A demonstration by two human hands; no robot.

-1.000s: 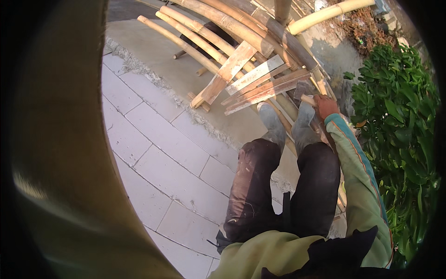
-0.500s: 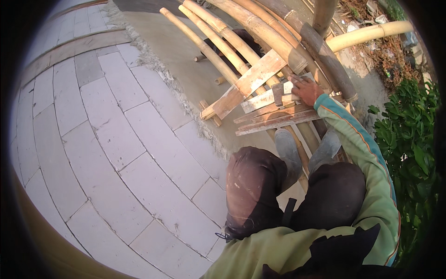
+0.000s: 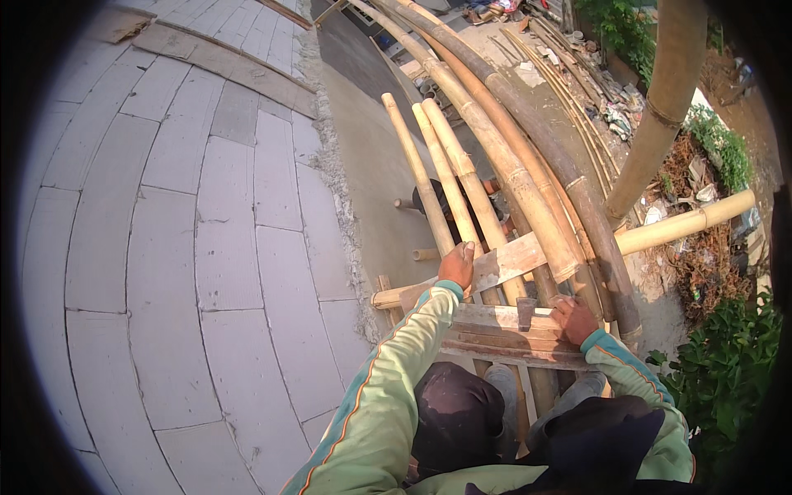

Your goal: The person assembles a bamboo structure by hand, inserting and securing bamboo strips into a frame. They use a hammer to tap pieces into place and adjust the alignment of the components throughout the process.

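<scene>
My left hand (image 3: 458, 266) is closed at the left end of a short pale wooden board (image 3: 510, 260), which lies slantwise across several bamboo poles (image 3: 450, 173). My fingers partly hide that end. My right hand (image 3: 575, 319) is closed round the handle end of a hatchet-like tool (image 3: 525, 313) with a dark, flat metal head. The tool rests on a group of narrow wooden planks (image 3: 511, 340) lying crosswise just in front of my knees. Most of its handle is hidden by my fingers.
Thick curved bamboo poles (image 3: 495, 148) run away on the right, crossed by a bamboo crosspiece (image 3: 685, 224) and an upright bamboo post (image 3: 664, 107). Pale block paving or walling (image 3: 247, 256) fills the left. Below right are leafy plants (image 3: 726, 363) and scattered rubbish (image 3: 619, 120).
My left hand has come into view and taken hold of the board's left end. My right hand stays by the tool on the planks. The view has shifted.
</scene>
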